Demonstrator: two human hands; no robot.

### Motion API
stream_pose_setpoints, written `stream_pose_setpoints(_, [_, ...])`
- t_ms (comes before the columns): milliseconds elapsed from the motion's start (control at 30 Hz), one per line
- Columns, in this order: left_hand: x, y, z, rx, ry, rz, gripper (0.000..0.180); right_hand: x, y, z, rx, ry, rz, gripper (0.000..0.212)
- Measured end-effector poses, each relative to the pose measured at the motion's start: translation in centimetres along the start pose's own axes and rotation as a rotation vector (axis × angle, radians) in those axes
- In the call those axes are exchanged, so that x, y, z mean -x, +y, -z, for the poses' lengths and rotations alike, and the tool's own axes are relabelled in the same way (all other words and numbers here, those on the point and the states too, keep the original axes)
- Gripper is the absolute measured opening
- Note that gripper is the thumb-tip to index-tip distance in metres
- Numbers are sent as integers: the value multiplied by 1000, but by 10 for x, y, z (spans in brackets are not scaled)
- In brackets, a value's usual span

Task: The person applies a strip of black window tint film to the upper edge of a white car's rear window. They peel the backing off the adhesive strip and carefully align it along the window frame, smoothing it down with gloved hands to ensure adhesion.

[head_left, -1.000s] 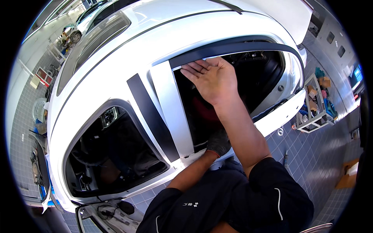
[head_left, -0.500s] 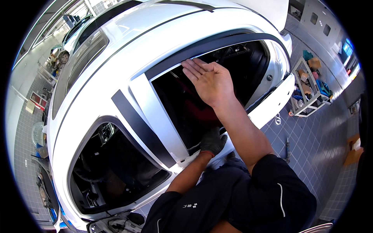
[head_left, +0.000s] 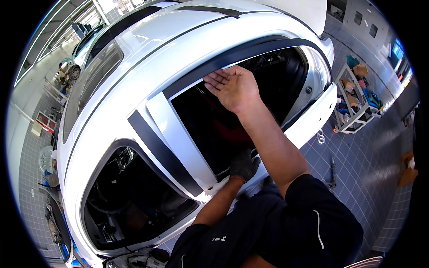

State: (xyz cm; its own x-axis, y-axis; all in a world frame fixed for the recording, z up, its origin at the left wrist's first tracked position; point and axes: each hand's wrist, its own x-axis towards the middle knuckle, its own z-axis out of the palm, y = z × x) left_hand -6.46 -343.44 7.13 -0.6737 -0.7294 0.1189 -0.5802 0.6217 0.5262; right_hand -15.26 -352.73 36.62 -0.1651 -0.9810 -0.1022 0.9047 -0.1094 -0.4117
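A white car body stands before me with a black strip (head_left: 201, 68) along the top of its rear side window opening. My bare right hand (head_left: 234, 87) is turned palm up at this strip. Its fingers are extended and slightly bent, with the tips against the strip's lower edge. In a dark glove, my left hand (head_left: 244, 164) rests at the lower edge of the same opening. Its fingers are mostly lost against the dark interior. Between the two window openings runs a white pillar (head_left: 181, 138), and beside it is a wide black band (head_left: 163, 154).
To the right a grey cart (head_left: 356, 98) carries boxes and several loose items. A tool (head_left: 333, 173) lies on the tiled floor (head_left: 353, 156) near white rings (head_left: 321, 137). The front window opening (head_left: 138, 196) is at lower left. Another car (head_left: 76, 67) stands beyond.
My right hand has shifted slightly left along the strip, and its fingers are more bent. The left hand stays at the lower edge. The whole view has moved a little.
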Motion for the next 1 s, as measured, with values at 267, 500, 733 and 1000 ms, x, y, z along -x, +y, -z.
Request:
stream_pose_setpoints(267, [0, 8, 6, 84, -49, 65, 48, 9, -4, 51, -60, -112, 91, 63])
stream_pose_setpoints(500, [-2, 16, 15, 44, -89, 83, 52, 10, -37, 42, -94, -170, 171, 62])
stream_pose_setpoints(733, [0, 14, 16, -35, -32, 30, 50, -7, -57, 31, -71, -62, 68, 54])
stream_pose_setpoints(1000, [1, 16, 19, -46, -36, 20, 51, -17, -62, 26, -48, 19, 108, 53])
